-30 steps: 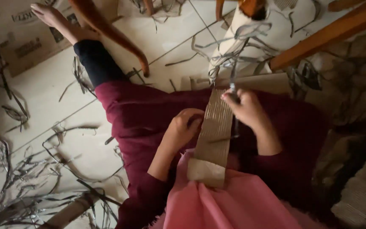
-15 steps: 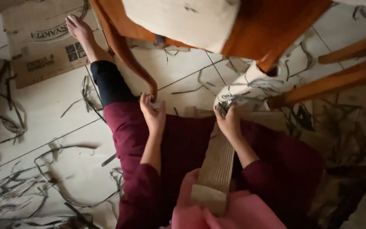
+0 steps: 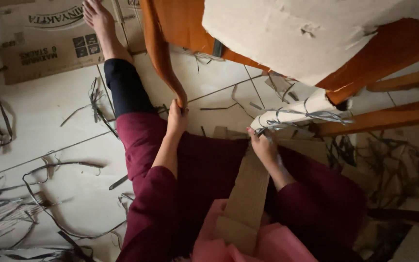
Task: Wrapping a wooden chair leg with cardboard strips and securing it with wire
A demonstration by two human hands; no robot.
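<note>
Gripping orange chair leg [image 3: 163, 63] with clenched left hand [image 3: 176, 119]; right hand [image 3: 263, 145] pinches wrapped leg end [image 3: 292, 112]. Cardboard strip [image 3: 246, 199] on lap. Wrapping apparently partway, orange leg bare.

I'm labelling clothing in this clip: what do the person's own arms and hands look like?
Both arms wear dark maroon long sleeves pushed up to about the elbow, leaving the forearms bare. The left hand and right hand are bare: no gloves, rings, watch or bracelets show. The sleeves look plain, without visible markings.
</note>
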